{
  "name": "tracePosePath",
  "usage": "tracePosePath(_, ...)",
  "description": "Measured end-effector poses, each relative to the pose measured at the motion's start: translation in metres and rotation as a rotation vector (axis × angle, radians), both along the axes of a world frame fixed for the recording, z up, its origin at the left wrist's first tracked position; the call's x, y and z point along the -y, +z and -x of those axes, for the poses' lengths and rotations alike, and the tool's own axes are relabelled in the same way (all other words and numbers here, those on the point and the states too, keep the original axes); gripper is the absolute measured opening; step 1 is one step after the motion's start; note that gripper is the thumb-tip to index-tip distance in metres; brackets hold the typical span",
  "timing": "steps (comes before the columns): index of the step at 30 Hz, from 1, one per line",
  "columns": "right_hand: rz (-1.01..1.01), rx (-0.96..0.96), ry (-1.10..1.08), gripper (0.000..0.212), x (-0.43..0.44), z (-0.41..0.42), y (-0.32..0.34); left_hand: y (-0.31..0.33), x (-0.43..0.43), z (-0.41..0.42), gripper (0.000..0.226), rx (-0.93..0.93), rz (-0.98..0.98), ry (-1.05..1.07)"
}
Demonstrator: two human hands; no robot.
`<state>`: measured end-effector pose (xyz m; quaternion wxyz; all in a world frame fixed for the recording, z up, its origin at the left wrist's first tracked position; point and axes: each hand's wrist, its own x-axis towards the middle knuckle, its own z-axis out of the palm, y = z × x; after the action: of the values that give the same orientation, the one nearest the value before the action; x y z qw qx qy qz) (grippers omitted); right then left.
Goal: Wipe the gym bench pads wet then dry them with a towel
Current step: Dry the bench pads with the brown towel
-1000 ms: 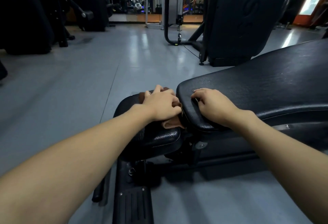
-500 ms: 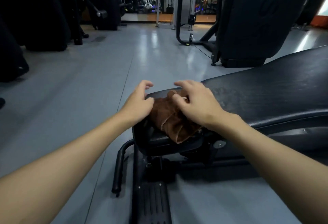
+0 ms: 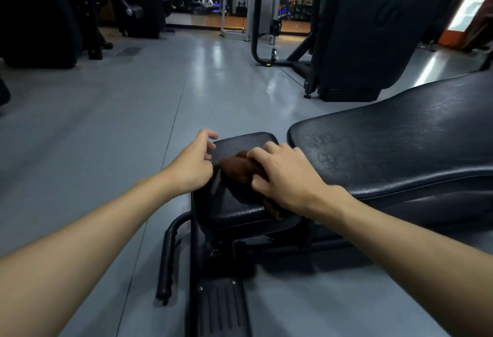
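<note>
A black gym bench stands in front of me, with a small seat pad [image 3: 234, 203] and a long back pad [image 3: 394, 144] rising to the right. A brown towel [image 3: 237, 167] lies bunched on the seat pad. My right hand [image 3: 282, 176] lies on the towel, fingers curled into it, and covers most of it. My left hand [image 3: 196, 162] rests at the seat pad's left edge with its fingers loosely curled and nothing in them, just apart from the towel. Faint wet marks show on the back pad near its front end.
The bench's black frame, a foot plate [image 3: 220, 307] and a handle bar [image 3: 166, 256] sit below the seat. Grey floor [image 3: 106, 150] stretches left and ahead. A large black machine [image 3: 373, 29] stands behind the bench, and more dark equipment [image 3: 40, 16] lines the far left.
The towel passed from under my left hand to under my right, which left the back pad's end. My left hand slid to the seat's left edge. The towel now looks more bunched.
</note>
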<state>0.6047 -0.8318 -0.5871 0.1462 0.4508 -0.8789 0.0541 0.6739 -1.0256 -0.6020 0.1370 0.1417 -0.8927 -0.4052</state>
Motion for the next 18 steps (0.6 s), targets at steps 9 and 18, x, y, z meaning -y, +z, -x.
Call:
tracePosePath(9, -0.105, 0.183, -0.446, 0.052, -0.048, 0.091, 0.011, 0.016, -0.074, 0.054, 0.049, 0.011, 0.094, -0.254)
tracePosePath(18, 0.013, 0.142, -0.686, 0.054, -0.116, 0.181, 0.038, 0.019, -0.119, 0.08, 0.062, 0.167, 0.445, -0.415)
